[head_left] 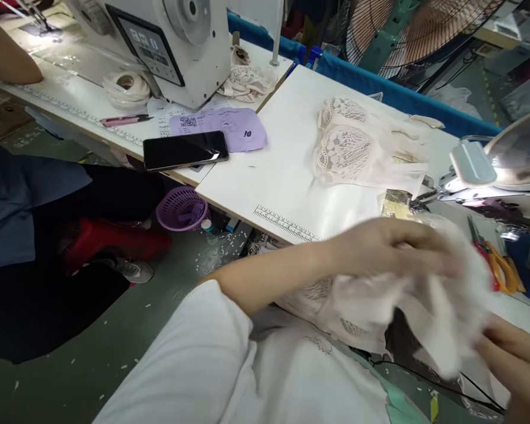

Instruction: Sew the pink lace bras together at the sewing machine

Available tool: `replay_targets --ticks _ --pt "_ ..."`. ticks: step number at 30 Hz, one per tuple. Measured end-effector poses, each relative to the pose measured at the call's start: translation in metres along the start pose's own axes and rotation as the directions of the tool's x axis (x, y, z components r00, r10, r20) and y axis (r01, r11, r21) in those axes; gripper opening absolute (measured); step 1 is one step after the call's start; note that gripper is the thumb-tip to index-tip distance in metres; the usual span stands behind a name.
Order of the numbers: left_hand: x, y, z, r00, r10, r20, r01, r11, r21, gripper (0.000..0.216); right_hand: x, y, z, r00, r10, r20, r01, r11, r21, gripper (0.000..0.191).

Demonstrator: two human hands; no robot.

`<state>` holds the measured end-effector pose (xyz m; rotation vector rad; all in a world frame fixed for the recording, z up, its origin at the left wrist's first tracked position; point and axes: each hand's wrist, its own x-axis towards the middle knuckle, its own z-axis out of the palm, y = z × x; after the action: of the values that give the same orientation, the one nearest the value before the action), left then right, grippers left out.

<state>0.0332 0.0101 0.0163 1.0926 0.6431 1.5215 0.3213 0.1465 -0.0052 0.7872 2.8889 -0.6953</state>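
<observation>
My left hand (393, 244) reaches to the right across my body, blurred by motion, its fingers closed over a pale pink lace fabric piece (433, 300). At the lower right corner my right hand (514, 359) has its fingers curled against the lower edge of the same fabric. The fabric hangs off the front edge of the white table (287, 176) above my lap. A stack of matching lace pieces (348, 144) lies farther back on the table.
A black phone (184, 150) and a purple tag (223, 126) lie beside a white sewing machine (168, 41) at the left, where another person's arm (4, 56) rests. Orange scissors (499, 268) lie at the right beside my sewing machine (503, 159). A fan (406, 29) stands behind.
</observation>
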Motion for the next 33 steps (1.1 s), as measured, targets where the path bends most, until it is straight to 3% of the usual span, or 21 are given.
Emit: replay_targets --ticks 3,6,7,10,12,15,16,17,19,21,23,25,28,33 --pt "-0.005 0.013 -0.052 0.988 0.000 -0.154 0.036 0.972 0.230 0.022 0.050 -0.016 0.014 0.999 0.038 -0.038 -0.037 0.999 0.007 0.027" --pt "-0.009 0.037 -0.102 0.962 -0.122 -0.244 0.232 0.834 0.500 0.021 0.092 -0.025 0.026 0.965 -0.024 -0.263 -0.005 0.994 -0.109 0.028" --pt "-0.009 0.047 -0.115 0.943 -0.186 -0.276 0.321 0.723 0.611 0.019 0.104 -0.027 0.029 0.947 -0.024 -0.320 -0.023 0.989 -0.144 0.028" --pt "-0.003 0.069 -0.138 0.859 -0.251 -0.447 0.497 0.193 0.846 0.017 0.131 -0.030 0.034 0.909 -0.023 -0.416 -0.083 0.968 -0.237 0.025" --pt "0.006 0.072 -0.134 0.813 -0.136 -0.565 0.553 -0.120 0.824 0.013 0.145 -0.033 0.034 0.899 -0.054 -0.435 -0.089 0.949 -0.303 0.023" --pt "0.026 0.054 -0.102 0.799 0.163 -0.579 0.594 -0.370 0.715 0.019 0.158 -0.039 0.031 0.883 -0.109 -0.457 -0.084 0.921 -0.381 0.022" --pt "0.034 0.043 -0.086 0.823 0.203 -0.530 0.563 -0.404 0.721 0.024 0.161 -0.040 0.031 0.874 -0.118 -0.472 -0.092 0.913 -0.398 0.022" --pt "0.041 0.030 -0.070 0.872 0.151 -0.466 0.485 -0.403 0.776 0.027 0.162 -0.041 0.031 0.867 -0.121 -0.484 -0.103 0.906 -0.411 0.021" --pt "0.056 0.002 -0.042 0.957 -0.129 -0.261 0.216 -0.287 0.933 0.025 0.162 -0.042 0.032 0.861 -0.120 -0.494 -0.119 0.897 -0.425 0.021" --pt "0.067 -0.026 -0.026 0.955 -0.291 -0.061 0.012 -0.167 0.986 0.025 0.159 -0.040 0.035 0.867 -0.128 -0.481 -0.106 0.896 -0.430 0.020" --pt "0.074 -0.048 -0.023 0.940 -0.339 0.035 -0.077 -0.114 0.991 0.027 0.152 -0.037 0.039 0.870 -0.152 -0.469 -0.073 0.901 -0.427 0.018" --pt "0.079 -0.062 -0.029 0.933 -0.352 0.079 -0.131 -0.127 0.983 0.034 0.142 -0.033 0.042 0.866 -0.188 -0.464 -0.024 0.910 -0.415 0.020" --pt "0.084 -0.070 -0.040 0.922 -0.370 0.111 -0.207 -0.232 0.951 0.046 0.126 -0.026 0.048 0.846 -0.244 -0.473 0.050 0.921 -0.386 0.030" --pt "0.097 -0.070 -0.039 0.942 -0.335 0.017 -0.150 -0.376 0.914 0.055 0.104 -0.018 0.054 0.787 -0.241 -0.568 0.070 0.950 -0.306 0.029"
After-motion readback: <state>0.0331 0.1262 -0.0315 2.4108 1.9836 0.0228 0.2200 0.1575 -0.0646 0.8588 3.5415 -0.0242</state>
